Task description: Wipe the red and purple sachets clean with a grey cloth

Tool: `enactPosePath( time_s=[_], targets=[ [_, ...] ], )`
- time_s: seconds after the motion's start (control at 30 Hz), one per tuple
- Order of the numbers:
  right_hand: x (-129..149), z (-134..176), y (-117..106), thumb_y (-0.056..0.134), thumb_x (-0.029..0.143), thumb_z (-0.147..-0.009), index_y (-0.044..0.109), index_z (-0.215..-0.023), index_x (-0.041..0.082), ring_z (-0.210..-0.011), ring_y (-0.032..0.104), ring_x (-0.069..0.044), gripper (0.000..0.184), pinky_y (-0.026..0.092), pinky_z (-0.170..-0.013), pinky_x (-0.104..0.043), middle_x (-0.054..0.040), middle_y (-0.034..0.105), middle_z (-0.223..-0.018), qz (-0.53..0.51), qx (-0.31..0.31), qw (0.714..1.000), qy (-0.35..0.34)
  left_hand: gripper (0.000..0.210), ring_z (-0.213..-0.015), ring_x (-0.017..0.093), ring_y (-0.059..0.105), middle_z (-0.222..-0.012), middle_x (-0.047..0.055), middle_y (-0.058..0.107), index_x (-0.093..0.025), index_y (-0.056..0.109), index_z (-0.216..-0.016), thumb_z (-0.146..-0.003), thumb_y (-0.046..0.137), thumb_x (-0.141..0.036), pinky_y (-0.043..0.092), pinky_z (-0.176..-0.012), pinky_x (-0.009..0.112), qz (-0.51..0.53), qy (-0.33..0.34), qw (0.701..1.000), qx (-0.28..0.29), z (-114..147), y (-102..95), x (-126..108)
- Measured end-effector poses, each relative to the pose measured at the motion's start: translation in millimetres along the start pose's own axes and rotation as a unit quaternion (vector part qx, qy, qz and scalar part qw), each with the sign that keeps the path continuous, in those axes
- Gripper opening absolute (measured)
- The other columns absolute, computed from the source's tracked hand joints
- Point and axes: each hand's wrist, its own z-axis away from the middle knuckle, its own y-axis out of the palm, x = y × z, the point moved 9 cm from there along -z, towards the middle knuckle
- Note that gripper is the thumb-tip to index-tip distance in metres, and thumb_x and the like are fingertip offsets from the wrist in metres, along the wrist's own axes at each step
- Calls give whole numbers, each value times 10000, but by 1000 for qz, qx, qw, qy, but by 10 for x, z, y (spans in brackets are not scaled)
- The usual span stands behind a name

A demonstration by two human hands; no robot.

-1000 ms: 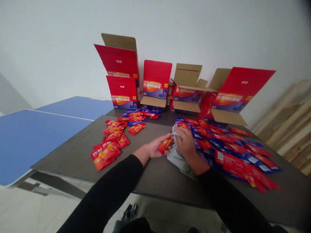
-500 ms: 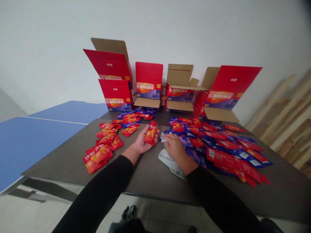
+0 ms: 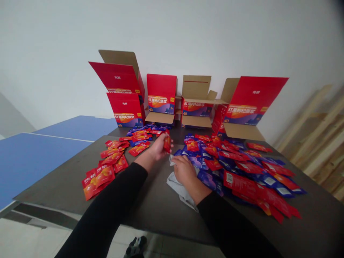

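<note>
A red pouch [image 3: 167, 143] is gripped in my left hand [image 3: 158, 147], turned nearly edge-on above the middle of the dark table. My right hand [image 3: 185, 171] pinches a grey cloth [image 3: 177, 184], which hangs down and lies on the tabletop beneath the palm. To the right of that hand spreads a large pile of red pouches [image 3: 242, 184] mixed with purple-blue pouches [image 3: 208, 179]. Left of my left forearm lies a row of overlapping red pouches [image 3: 103, 174]. Behind it, more red and blue pouches [image 3: 141, 137] are heaped.
Along the wall stand open red cartons: a stacked pair at left [image 3: 126, 107], two in the middle [image 3: 161, 100] [image 3: 197, 107], and one at right [image 3: 243, 111] with its flaps out. A blue table [image 3: 53, 143] adjoins on the left. Wooden planks [image 3: 319, 132] lean at the right.
My left hand has rotated the red pouch from face-on to nearly edge-on. My right hand still holds the cloth. The whole view has shifted slightly.
</note>
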Motion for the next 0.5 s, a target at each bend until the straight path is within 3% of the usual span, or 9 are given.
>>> enactPosePath(
  time_s=[0.1, 0.17, 0.27, 0.37, 0.43, 0.5],
  targets=[
    [17, 0, 9, 552, 80, -847, 750, -1052, 236, -1034, 588, -271, 326, 517, -949, -435, -82, 726, -1110, 0, -5, 1000, -7, 108, -518, 118, 530, -707, 2, 609, -188, 623, -918, -869, 618, -284, 330, -427, 193, -197, 18, 980, 30, -339, 364, -39],
    [23, -4, 24, 549, 78, -853, 746, -1059, 235, -1046, 585, -267, 325, 508, -952, -425, -81, 722, -1120, 4, 2, 1000, -5, 112, -516, 120, 506, -654, 2, 603, -172, 667, -906, -817, 681, -239, 336, -457, 202, -334, 54, 938, 73, -558, 660, -35],
    [23, -17, 73, 551, 95, -875, 735, -1088, 228, -1067, 579, -271, 311, 499, -948, -420, -80, 709, -1162, 19, 34, 999, 5, 181, -613, 149, 567, -717, 31, 664, -144, 718, -882, -760, 762, -270, 414, -570, 226, -533, 130, 831, 90, -819, 1043, -20],
    [30, -31, 135, 549, 115, -890, 718, -1127, 218, -1101, 567, -275, 310, 482, -973, -422, -91, 696, -1180, 36, 72, 997, 6, 317, -718, 181, 628, -824, 58, 714, -122, 752, -947, -795, 741, -400, 461, -691, 251, -672, 130, 719, 120, -1002, 1346, 167],
    [39, -37, 169, 546, 120, -887, 714, -1145, 200, -1130, 562, -287, 318, 464, -1003, -433, -113, 695, -1168, 51, 86, 995, 0, 406, -773, 202, 655, -883, 84, 732, -103, 761, -1009, -835, 690, -463, 475, -743, 264, -723, 107, 668, 143, -1083, 1486, 331],
    [49, -37, 199, 556, 113, -867, 706, -1186, 173, -1165, 559, -306, 357, 445, -1030, -442, -139, 695, -1171, 63, 95, 993, -9, 456, -826, 222, 672, -945, 118, 739, -86, 761, -1049, -846, 673, -486, 481, -780, 274, -745, 98, 642, 152, -1139, 1593, 455]
  ],
)
